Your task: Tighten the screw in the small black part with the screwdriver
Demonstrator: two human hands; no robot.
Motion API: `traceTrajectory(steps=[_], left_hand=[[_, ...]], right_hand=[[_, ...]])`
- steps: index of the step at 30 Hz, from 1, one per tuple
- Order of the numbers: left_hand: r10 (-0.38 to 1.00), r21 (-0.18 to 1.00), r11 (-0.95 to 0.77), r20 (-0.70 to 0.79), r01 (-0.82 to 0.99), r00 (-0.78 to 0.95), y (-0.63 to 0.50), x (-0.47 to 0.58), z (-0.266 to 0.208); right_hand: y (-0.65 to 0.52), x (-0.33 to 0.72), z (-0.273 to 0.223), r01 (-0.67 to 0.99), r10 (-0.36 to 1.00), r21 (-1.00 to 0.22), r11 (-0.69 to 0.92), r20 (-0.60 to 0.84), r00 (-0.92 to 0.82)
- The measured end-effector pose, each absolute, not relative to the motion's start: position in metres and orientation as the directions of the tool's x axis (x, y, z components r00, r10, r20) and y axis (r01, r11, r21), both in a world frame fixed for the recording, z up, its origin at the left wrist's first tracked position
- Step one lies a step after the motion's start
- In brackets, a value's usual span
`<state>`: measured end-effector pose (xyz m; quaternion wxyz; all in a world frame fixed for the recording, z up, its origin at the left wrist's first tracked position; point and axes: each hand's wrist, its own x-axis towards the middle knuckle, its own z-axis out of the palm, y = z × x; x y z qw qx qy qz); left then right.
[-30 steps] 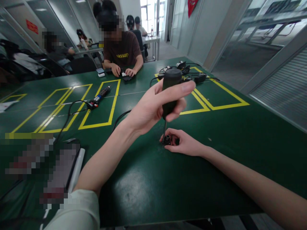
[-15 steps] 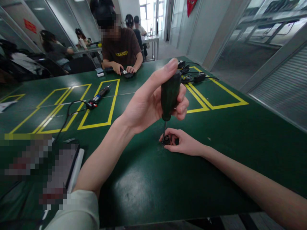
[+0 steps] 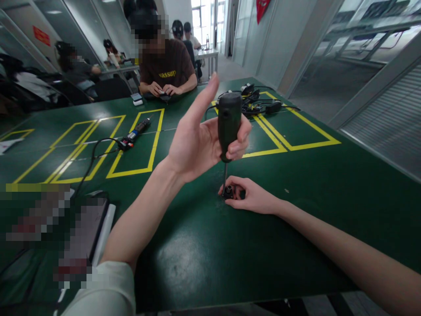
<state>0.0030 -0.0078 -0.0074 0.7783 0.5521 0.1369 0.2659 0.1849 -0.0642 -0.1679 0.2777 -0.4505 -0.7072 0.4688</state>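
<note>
Item, one screwdriver with a stout dark, rounded handle and thin metal shaft (image 3: 228,125): we have it nearly upright, the top tipped slightly right, over the counter's near middle.

Item, one small black part with a round, metallic-looking fitting (image 3: 229,190): low at the dark green, glossy counter (image 3: 263,259), at the foot of the shaft. Whether the tip is fully seated is too small to tell.

Item, left hand (image 3: 194,147): fingers curled around the far side of the handle, thumb lifted clear and pointing up, palm partly bared.

Item, right hand (image 3: 255,196): lying low, thumb and fingers pinching the small part.

Also held in stock: one corded pen-shaped tool in black and blue (image 3: 140,128), apart to the left; one tangle of black cables (image 3: 259,105) beyond the handle; yellow tape outlines (image 3: 131,173) on the counter; one co-worker in a brown shirt (image 3: 174,63) opposite.

Handling notes, in our judgement: we should keep shaft and part in one line, bear down lightly through the handle, and turn in short strokes, regripping without tilting. Our pinch must resist the twist, with fingertips clear of the tip; a slip would likely glance toward them.
</note>
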Motion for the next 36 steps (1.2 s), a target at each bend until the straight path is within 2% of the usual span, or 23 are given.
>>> traceTrajectory(steps=[6,21,36], left_hand=[[0.61,0.927,0.243,0.081,-0.284,0.788,-0.0069,0.0036,-0.0112],[0.593,0.92,0.277,0.065,-0.279,0.802,-0.0049,0.0024,-0.0123],[0.572,0.935,0.234,0.087,-0.265,0.816,-0.0036,0.0024,-0.0127]], right_hand=[[-0.0642,0.1851,-0.1701,0.359,0.898,-0.921,0.151,-0.024,-0.44],[-0.0648,0.1847,-0.1675,0.368,0.899,-0.917,0.155,-0.024,-0.438],[-0.0646,0.1848,-0.1681,0.363,0.898,-0.918,0.157,-0.021,-0.44]])
